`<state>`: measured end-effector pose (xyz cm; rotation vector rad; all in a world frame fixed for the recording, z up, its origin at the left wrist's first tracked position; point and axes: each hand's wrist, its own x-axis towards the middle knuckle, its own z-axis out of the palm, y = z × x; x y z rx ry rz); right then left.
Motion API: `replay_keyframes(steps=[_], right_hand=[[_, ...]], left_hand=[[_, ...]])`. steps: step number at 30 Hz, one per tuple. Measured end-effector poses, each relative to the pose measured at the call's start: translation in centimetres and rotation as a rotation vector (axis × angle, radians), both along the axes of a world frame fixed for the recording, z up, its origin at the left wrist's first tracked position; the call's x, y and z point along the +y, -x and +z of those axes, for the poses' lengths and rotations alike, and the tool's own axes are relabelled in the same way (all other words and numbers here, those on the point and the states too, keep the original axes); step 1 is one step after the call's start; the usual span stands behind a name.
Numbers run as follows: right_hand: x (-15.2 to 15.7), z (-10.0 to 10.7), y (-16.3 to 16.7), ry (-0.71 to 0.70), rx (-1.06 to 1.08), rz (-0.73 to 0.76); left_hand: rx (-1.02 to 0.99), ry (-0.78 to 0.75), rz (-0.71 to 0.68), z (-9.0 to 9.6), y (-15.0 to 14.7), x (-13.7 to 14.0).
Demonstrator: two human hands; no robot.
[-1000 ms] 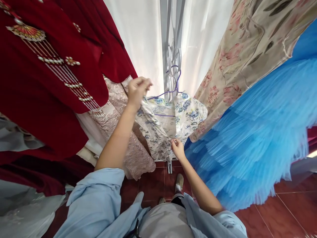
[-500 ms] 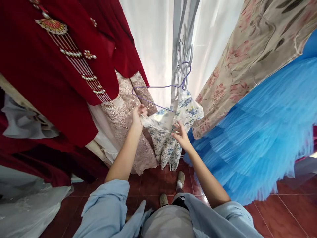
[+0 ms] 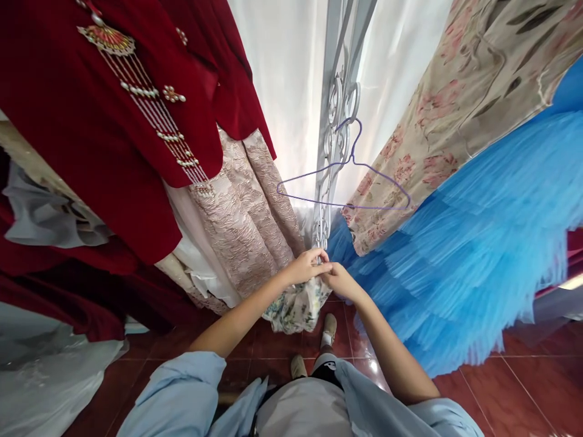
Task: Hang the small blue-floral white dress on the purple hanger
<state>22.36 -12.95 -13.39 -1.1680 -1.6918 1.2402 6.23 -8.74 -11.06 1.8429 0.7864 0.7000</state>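
Left grip [image 3: 306,268], right grip [image 3: 341,282] on bunched white garment [image 3: 297,309], blue-and-green floral.

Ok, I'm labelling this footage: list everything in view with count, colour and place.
Floral garment: one, white and blue, lower centre
Metal stand: one, grey, upper centre
Hanger: one, purple, on the metal stand
Drape: count unclear, white, upper centre
Red garment: at least one, red, left
Beaded tassel: one, red and white, upper left
Brocade garment: at least one, pink, left
Patterned garment: one, beige and pink, upper right
Ruffled garment: one, blue, right
Sheer cloth: count unclear, whitish, lower left
Floor tiles: several, red, bottom
Shoes: two, beige, bottom centre
Sleeves: two, light blue, bottom
Left hand, right hand: one each, bare, centre
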Motion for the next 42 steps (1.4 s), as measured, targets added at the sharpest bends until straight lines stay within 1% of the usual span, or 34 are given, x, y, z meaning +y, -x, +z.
replay_keyframes(steps=[3,5,6,8,9,11,14,18,20,23,25,28,30,32,33,35,37,38,40,42], right_hand=[[-0.9,1.6,-2.1,0.022,-0.029,-0.090],[-1.5,2.9,-3.3,0.037,0.005,-0.145],[-1.8,3.4,-3.9,0.042,0.035,-0.157],[-2.4,4.4,-5.1,0.045,0.120,-0.164],[-2.7,4.7,-5.7,0.054,0.169,-0.172],[-3.3,5.2,-6.6,0.092,0.264,-0.214],[-3.8,5.4,-8.0,0.134,0.381,-0.311],[-3.3,5.5,-10.4,0.091,0.526,-0.479],[-2.6,5.5,-11.9,0.062,0.542,-0.526],[-1.5,5.2,-14.2,0.016,0.476,-0.550],[-0.8,5.1,-15.2,-0.019,0.412,-0.555],[0.2,5.4,-16.1,-0.053,0.344,-0.524],[1.1,5.9,-16.4,-0.061,0.330,-0.476],[2.1,6.4,-16.7,-0.069,0.333,-0.435],[2.7,6.5,-17.0,-0.076,0.338,-0.424],[3.7,6.3,-17.7,-0.096,0.352,-0.420],[4.5,5.5,-18.6,-0.113,0.353,-0.425],[4.8,5.1,-19.2,-0.117,0.346,-0.425],[5.4,4.3,-20.4,-0.119,0.318,-0.415],[6.1,4.3,-21.6,-0.136,0.277,-0.397]], left_hand=[[0.075,0.201,-0.199,-1.8,1.3,-1.0],[0.178,0.305,-0.279,-3.0,2.1,-1.4],[0.225,0.326,-0.296,-3.6,2.5,-1.5],[0.288,0.299,-0.305,-4.3,3.1,-1.2],[0.308,0.256,-0.304,-4.5,3.4,-0.9],[0.356,0.146,-0.302,-4.1,3.9,-0.1],[0.408,-0.006,-0.274,-2.5,4.7,0.9],[0.397,-0.081,-0.148,0.4,5.9,1.7],[0.384,-0.113,-0.082,1.9,6.6,1.9],[0.325,-0.148,-0.004,4.4,7.4,2.1],[0.246,-0.166,0.046,6.5,7.9,2.5],[0.045,-0.192,0.143,9.9,8.1,4.1],[-0.107,-0.192,0.204,12.1,7.4,5.6],[-0.220,-0.177,0.246,13.8,6.1,7.3],[-0.250,-0.155,0.257,14.4,5.3,8.1],[-0.242,-0.065,0.241,14.9,3.5,9.2],[-0.164,0.031,0.184,14.8,2.1,9.7],[-0.126,0.055,0.162,14.7,1.7,9.8],[-0.075,0.039,0.153,14.5,1.5,9.7],[-0.035,-0.030,0.178,14.8,2.0,9.5]])
